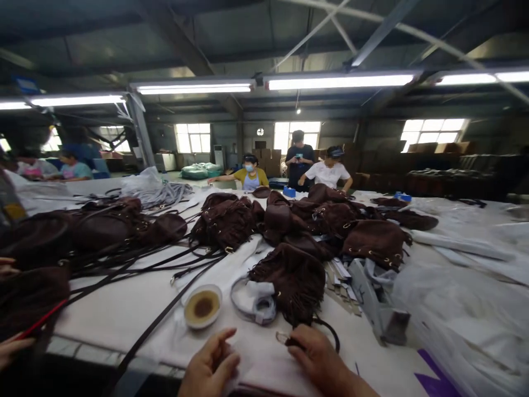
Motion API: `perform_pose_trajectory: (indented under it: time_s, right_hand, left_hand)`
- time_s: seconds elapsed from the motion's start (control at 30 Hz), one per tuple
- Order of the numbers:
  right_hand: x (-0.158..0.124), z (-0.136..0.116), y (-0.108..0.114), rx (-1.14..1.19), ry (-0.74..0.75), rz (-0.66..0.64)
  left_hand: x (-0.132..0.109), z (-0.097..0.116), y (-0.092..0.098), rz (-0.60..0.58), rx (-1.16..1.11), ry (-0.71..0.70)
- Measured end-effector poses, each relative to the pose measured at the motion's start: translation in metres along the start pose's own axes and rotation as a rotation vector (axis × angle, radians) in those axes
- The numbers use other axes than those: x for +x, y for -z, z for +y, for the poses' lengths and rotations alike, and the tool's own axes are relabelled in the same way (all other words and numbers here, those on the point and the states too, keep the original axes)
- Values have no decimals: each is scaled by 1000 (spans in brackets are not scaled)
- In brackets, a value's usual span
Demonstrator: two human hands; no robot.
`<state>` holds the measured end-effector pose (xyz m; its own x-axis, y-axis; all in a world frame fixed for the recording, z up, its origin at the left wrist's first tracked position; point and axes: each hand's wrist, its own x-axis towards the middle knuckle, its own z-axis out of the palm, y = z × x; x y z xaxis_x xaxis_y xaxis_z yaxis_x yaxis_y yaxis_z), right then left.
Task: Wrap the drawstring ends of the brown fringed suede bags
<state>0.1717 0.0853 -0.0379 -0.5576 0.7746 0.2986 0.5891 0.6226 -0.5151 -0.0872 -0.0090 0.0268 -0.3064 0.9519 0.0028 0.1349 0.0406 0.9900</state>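
My right hand [320, 355] is closed around the end of a dark brown strap, and a metal clasp [282, 337] sticks out past the fingers. The strap [332, 333] loops up behind that hand toward a brown fringed bag [295, 278]. My left hand [212, 361] is beside it with thumb and fingers apart, holding nothing that I can see. Just beyond the left hand stands a round dish [202, 306] with brown liquid in it. A roll of grey-white tape or strip [258, 306] lies between the dish and the fringed bag.
Several brown bags [225, 220] are heaped along the white table [152, 300]. Long straps [161, 314] run across its left part. A grey metal holder [378, 303] and clear plastic sheeting [463, 325] lie to the right. Co-workers [250, 175] are across the table; another person's hand [14, 347] is at far left.
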Motion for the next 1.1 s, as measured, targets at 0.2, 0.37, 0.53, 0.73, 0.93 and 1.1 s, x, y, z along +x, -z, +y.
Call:
perform_pose_trajectory:
  time_s: [0.2, 0.37, 0.53, 0.73, 0.93, 1.1]
  right_hand:
    - [-2, -32, 38, 295, -106, -31]
    - [-4, -54, 55, 462, -87, -143]
    - [-5, -60, 64, 400, -8, -215]
    - [-9, -58, 70, 297, 75, -302]
    - [-12, -57, 76, 198, 97, -344]
    - [-10, -61, 78, 52, 113, -337]
  left_hand:
    - [13, -17, -4, -238, 54, 86]
    - [8, -12, -16, -313, -1, 122]
    - [-2, -5, -27, -370, -94, 166]
    - [-5, 0, -35, -404, -90, 159]
    - [-3, 2, -39, -475, 35, 101]
    - [-3, 16, -44, -569, 197, -4]
